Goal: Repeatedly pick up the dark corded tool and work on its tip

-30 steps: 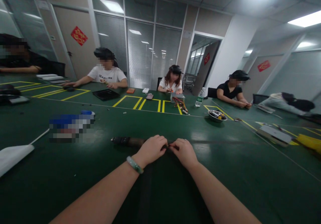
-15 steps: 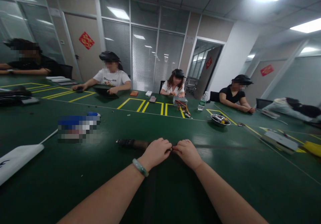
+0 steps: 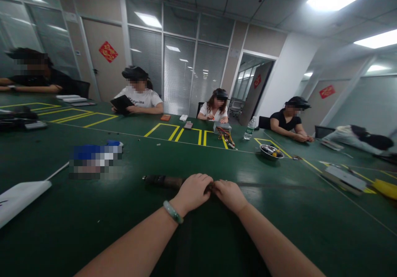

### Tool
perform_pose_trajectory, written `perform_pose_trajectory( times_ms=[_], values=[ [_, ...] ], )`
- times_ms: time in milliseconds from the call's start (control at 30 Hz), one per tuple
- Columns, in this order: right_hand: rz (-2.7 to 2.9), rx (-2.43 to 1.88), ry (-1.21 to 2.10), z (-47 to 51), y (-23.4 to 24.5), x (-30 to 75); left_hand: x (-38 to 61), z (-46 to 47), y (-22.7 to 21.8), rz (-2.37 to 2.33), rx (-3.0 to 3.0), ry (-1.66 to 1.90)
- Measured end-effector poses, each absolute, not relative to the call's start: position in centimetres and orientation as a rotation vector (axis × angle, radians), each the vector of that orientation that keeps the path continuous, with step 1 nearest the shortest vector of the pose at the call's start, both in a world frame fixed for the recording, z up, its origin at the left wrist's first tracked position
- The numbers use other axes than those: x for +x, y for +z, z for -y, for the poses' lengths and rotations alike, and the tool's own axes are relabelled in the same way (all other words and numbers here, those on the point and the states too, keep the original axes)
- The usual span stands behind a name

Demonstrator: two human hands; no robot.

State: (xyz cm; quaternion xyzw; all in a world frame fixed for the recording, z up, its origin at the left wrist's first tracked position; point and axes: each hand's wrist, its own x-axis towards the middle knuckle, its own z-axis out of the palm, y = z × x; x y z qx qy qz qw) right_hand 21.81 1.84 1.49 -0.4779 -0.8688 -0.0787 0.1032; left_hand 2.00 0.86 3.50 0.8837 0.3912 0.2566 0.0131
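Observation:
My left hand (image 3: 196,190), with a jade-green bangle (image 3: 173,212) on its wrist, is closed over the right end of a long dark cylindrical tool (image 3: 164,181). The tool lies sideways on the green table and has a small metal tip at its left end; its exact kind is not clear. My right hand (image 3: 230,194) meets the left one at the fingertips, its fingers closed in a pinch at the tool's right end. Whatever sits between the fingertips is small, dark and mostly hidden.
At the left are a blurred-out blue and white item (image 3: 96,157) and a white object (image 3: 25,200) with a thin rod. Farther off stand a metal bowl (image 3: 271,153), a water bottle (image 3: 249,128) and a grey box with wires (image 3: 222,127). Several people in headsets sit around the table.
Both hands stay at the tool's right end, with fingertips slightly closer together. Across the table, a person at the left has raised a dark flat object.

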Motion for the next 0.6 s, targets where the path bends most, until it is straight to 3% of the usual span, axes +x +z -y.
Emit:
perform_pose_trajectory(
  times_ms=[167,333,600],
  values=[
    [2.532,-1.499,-0.281,-2.4,1.2,21.9,1.8,-0.3,4.4,-1.081,2.771,0.974],
    [2.433,-1.705,-0.284,-3.5,1.8,25.4,1.3,0.2,4.8,-0.855,2.814,0.929],
    [1.891,-2.393,-0.180,0.6,1.6,43.8,0.9,-0.2,4.2,-0.863,2.728,0.780]
  ],
)
